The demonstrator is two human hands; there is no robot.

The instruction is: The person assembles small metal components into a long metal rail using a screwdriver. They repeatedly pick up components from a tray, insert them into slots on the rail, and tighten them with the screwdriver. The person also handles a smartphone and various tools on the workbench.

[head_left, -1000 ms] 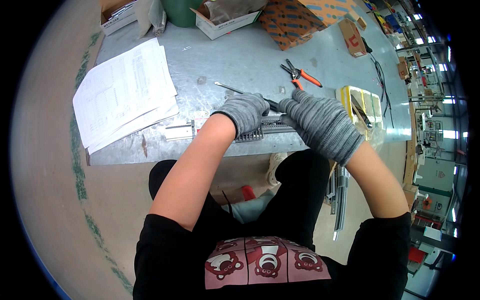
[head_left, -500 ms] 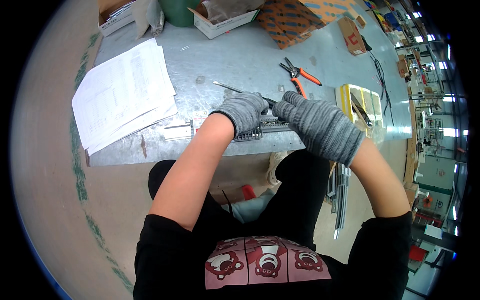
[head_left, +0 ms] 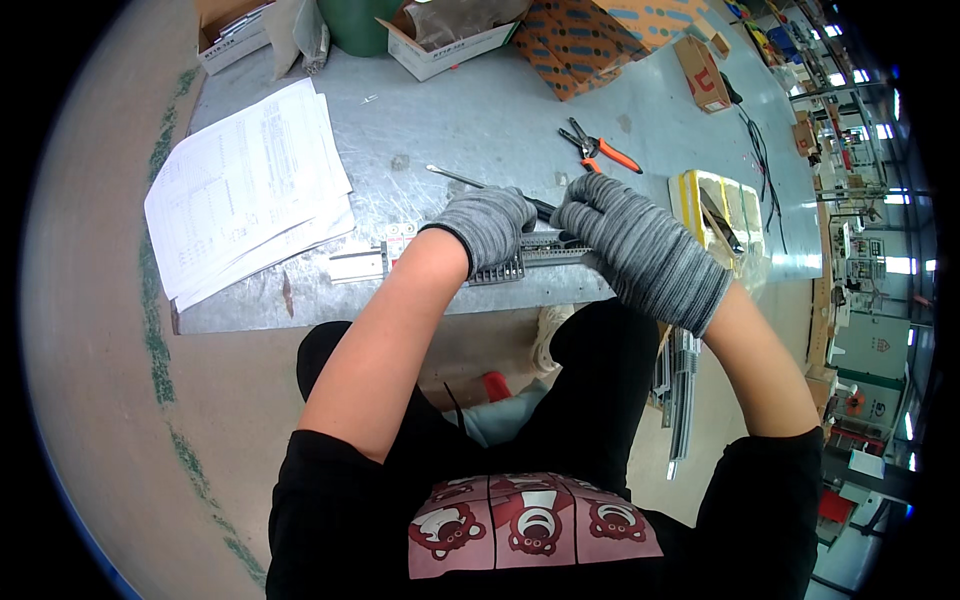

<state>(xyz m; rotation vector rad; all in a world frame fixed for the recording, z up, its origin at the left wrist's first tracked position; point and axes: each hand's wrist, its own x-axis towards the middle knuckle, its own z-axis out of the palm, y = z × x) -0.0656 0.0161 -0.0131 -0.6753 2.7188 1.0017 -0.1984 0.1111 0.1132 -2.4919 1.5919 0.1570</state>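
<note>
My left hand [head_left: 484,230], in a grey knit glove, is closed over a rail of grey terminal blocks [head_left: 500,270] near the table's front edge. The bare metal rail end [head_left: 357,266] sticks out to its left. My right hand [head_left: 645,250], in a matching glove, has its fingers curled together at the right part of the rail; what they hold, if anything, is hidden. Just beyond both hands is a screwdriver, its metal shaft [head_left: 452,175] pointing left and its dark handle [head_left: 541,208] partly covered.
Orange-handled wire strippers [head_left: 600,150] lie beyond my right hand, and a yellow-edged container [head_left: 690,205] stands right of it. Paper sheets [head_left: 245,190] cover the table's left. Open boxes [head_left: 450,58] and an orange patterned carton [head_left: 575,45] line the back. Metal rails [head_left: 682,400] sit below the front edge.
My right hand has shifted slightly and its fingers have turned, uncovering more of the rail's right part. My left hand and the screwdriver look the same.
</note>
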